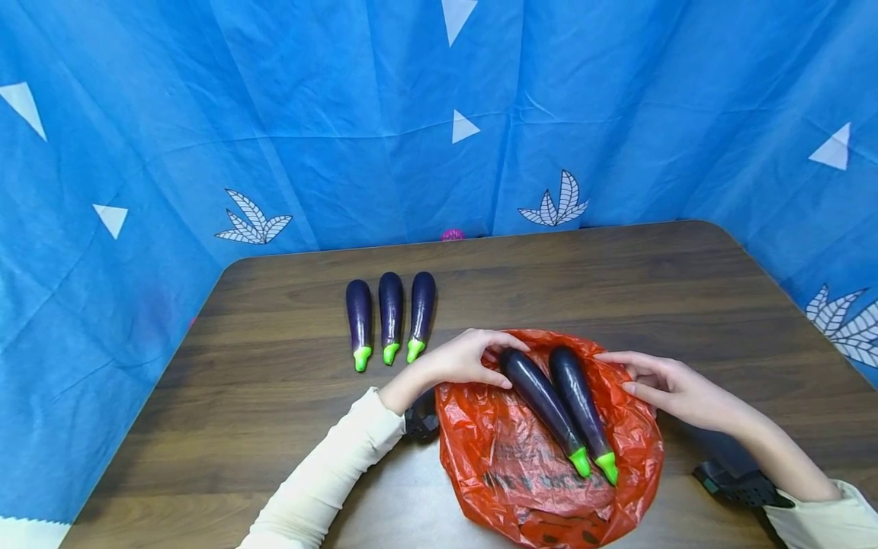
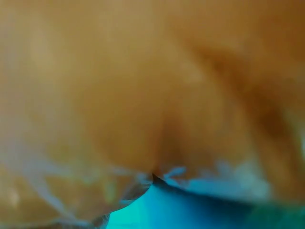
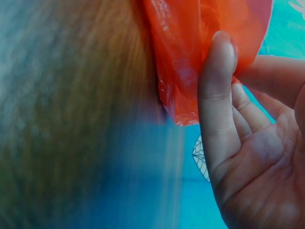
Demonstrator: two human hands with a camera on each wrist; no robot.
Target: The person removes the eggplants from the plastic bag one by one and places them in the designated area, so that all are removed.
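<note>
Nearest, a pale sleeve [image 1: 322,465] slants over the tabletop [image 1: 240,396]; beyond lie three eggplants [image 1: 390,313] in a row. Rightward, the left hand [image 1: 469,358] curves over the red bag [image 1: 473,427]'s rim, gripping what I cannot tell; two eggplants [image 1: 538,393] lie inside; the right hand [image 1: 679,389] pinches its right edge.

On a brown wood-grain table [image 1: 274,366], two dark purple, green-capped eggplants [image 1: 538,393] lie in a crumpled red plastic bag [image 1: 458,438] toward the near edge, the left hand [image 1: 466,358] and right hand [image 1: 686,393] at its rim, three similar purple eggplants [image 1: 391,309] nearer the far left corner.
</note>
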